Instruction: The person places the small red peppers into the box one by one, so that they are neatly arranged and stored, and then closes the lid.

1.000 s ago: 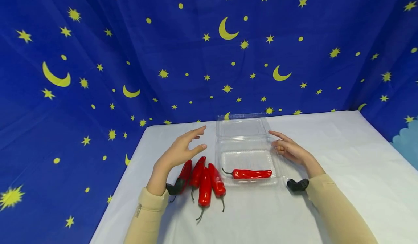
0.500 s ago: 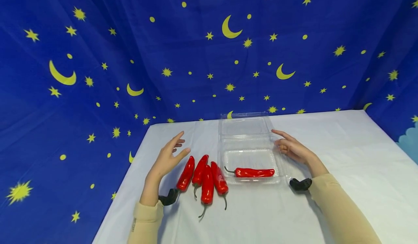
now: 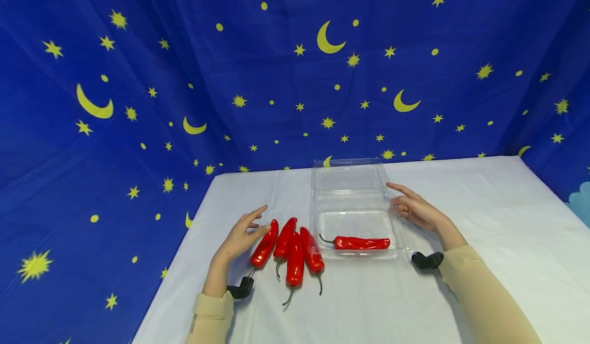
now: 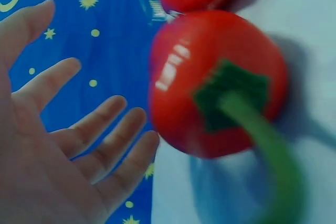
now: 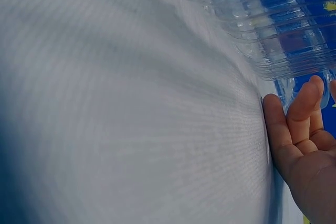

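Note:
Several red chili peppers [image 3: 295,259] lie side by side on the white table, left of a clear plastic clamshell box [image 3: 355,218]. My left hand [image 3: 241,235] is spread just left of the leftmost pepper [image 3: 265,245], thumb overlapping its tip in the head view; the left wrist view has its open palm and fingers beside a pepper [image 4: 178,66] with a green stem. The box stands with its lid tilted back, and one red pepper [image 3: 361,243] lies along its front wall. Beside the box's right edge rests my right hand [image 3: 417,212], index finger extended toward the lid hinge, other fingers loosely bent.
A blue curtain [image 3: 276,67] with yellow stars and moons hangs behind and at both sides of the table [image 3: 369,303]. Black camera mounts [image 3: 427,260] are worn at both wrists, near the tabletop.
My left hand has drawn back from near the box to the left, then come down beside the leftmost pepper. The right hand stays at the box's edge. The head view has shifted slightly.

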`<state>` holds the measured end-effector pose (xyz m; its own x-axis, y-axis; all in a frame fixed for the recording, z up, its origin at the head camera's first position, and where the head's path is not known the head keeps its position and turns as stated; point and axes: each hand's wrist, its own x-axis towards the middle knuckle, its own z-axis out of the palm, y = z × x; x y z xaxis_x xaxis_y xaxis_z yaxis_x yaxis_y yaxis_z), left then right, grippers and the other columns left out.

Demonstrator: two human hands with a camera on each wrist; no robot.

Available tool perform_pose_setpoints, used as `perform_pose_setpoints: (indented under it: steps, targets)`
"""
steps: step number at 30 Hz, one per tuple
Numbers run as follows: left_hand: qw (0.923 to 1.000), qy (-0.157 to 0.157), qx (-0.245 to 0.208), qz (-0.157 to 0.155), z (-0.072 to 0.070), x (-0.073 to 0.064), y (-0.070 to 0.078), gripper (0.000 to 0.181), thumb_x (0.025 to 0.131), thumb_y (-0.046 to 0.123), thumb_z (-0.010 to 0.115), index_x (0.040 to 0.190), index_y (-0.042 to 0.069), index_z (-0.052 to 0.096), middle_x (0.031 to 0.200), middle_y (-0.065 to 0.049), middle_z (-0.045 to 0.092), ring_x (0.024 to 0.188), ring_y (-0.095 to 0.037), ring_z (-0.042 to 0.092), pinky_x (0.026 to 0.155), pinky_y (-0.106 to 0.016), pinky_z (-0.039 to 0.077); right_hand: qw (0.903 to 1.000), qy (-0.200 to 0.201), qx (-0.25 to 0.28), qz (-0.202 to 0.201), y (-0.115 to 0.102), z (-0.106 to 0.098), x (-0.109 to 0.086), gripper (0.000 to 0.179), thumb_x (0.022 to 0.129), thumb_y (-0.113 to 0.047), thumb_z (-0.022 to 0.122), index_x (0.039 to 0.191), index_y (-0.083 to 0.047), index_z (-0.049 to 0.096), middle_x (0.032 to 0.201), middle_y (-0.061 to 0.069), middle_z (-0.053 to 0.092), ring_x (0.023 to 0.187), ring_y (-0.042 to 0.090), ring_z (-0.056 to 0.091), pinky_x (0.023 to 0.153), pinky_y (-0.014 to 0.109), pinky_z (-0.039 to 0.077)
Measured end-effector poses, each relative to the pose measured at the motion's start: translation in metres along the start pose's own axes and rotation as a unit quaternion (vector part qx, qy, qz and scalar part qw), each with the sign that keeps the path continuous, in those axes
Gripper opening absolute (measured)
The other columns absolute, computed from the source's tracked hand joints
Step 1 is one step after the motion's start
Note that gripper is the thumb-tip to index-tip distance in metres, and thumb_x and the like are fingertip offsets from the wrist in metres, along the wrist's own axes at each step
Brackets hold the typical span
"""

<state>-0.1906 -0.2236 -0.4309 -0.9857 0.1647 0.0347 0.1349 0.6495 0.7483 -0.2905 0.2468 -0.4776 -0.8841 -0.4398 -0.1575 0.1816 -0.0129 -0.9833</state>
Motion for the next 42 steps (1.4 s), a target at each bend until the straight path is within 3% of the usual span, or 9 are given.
perform_pose_setpoints:
  steps: [8, 15, 21, 26, 30, 36, 42]
  targets:
    - [0.9983, -0.043, 0.015, -0.036, 0.010, -0.009, -0.017, 0.060, 0.087, 0.031, 0.066, 0.142, 0.019, 0.045, 0.126, -0.017, 0.050, 0.109, -0.036, 0.052, 0.087, -0.053, 0.045, 1.0000, -0.008, -0.001, -0.003, 0.001, 0.002, 0.004, 0.064, 0.098, -0.010, 0.043, 0.152, -0.011, 0.010, 0.140, 0.023, 0.016, 0.078, 0.010, 0.047, 0.071, 0.024, 0.044]
    - [0.9986, -0.043, 0.015, -0.028, 0.016, -0.012, -0.023, 0.058, 0.086, 0.023, 0.068, 0.140, 0.020, 0.048, 0.122, -0.014, 0.052, 0.101, -0.029, 0.055, 0.079, -0.043, 0.050, 1.0000, -0.009, 0.000, 0.000, 0.001, 0.004, 0.006, 0.063, 0.099, -0.011, 0.043, 0.152, -0.011, 0.011, 0.135, 0.020, 0.022, 0.079, 0.010, 0.048, 0.071, 0.024, 0.044]
    - [0.9981, -0.058, 0.020, -0.009, 0.020, -0.012, -0.022, 0.061, 0.084, 0.021, 0.067, 0.142, 0.017, 0.046, 0.121, -0.014, 0.050, 0.100, -0.028, 0.053, 0.081, -0.043, 0.047, 0.9999, -0.009, -0.011, 0.004, 0.001, 0.003, 0.002, 0.063, 0.099, -0.012, 0.043, 0.152, -0.012, 0.010, 0.134, 0.022, 0.020, 0.080, 0.011, 0.046, 0.075, 0.025, 0.044]
    - [0.9974, -0.066, 0.028, -0.012, 0.025, -0.007, -0.018, 0.061, 0.082, 0.018, 0.066, 0.140, 0.020, 0.048, 0.114, -0.010, 0.050, 0.099, -0.026, 0.050, 0.082, -0.042, 0.046, 0.9999, -0.008, -0.012, 0.004, 0.001, 0.000, -0.005, 0.063, 0.099, -0.012, 0.042, 0.153, -0.012, 0.009, 0.131, 0.020, 0.021, 0.081, 0.012, 0.044, 0.076, 0.026, 0.043]
    - [0.9972, -0.063, 0.036, -0.014, 0.027, -0.004, -0.019, 0.061, 0.079, 0.017, 0.065, 0.139, 0.021, 0.051, 0.110, -0.008, 0.050, 0.096, -0.024, 0.049, 0.079, -0.040, 0.046, 1.0000, -0.008, -0.004, 0.003, 0.001, -0.001, -0.008, 0.064, 0.099, -0.012, 0.042, 0.153, -0.011, 0.007, 0.134, 0.021, 0.018, 0.081, 0.011, 0.046, 0.075, 0.025, 0.044]
    - [0.9979, -0.049, 0.038, -0.021, 0.025, -0.004, -0.020, 0.061, 0.079, 0.016, 0.064, 0.138, 0.021, 0.051, 0.109, -0.008, 0.051, 0.093, -0.022, 0.050, 0.074, -0.036, 0.046, 1.0000, -0.008, -0.003, 0.003, 0.000, 0.001, -0.006, 0.064, 0.099, -0.011, 0.043, 0.153, -0.012, 0.007, 0.123, 0.019, 0.028, 0.080, 0.011, 0.047, 0.073, 0.025, 0.044]
    - [0.9993, -0.023, 0.022, -0.021, 0.016, -0.006, -0.016, 0.057, 0.083, 0.015, 0.064, 0.138, 0.020, 0.051, 0.114, -0.010, 0.052, 0.100, -0.027, 0.053, 0.082, -0.043, 0.048, 0.9999, -0.010, -0.004, 0.004, -0.003, 0.003, -0.002, 0.065, 0.099, -0.011, 0.043, 0.153, -0.011, 0.007, 0.128, 0.020, 0.024, 0.082, 0.010, 0.049, 0.075, 0.025, 0.045]
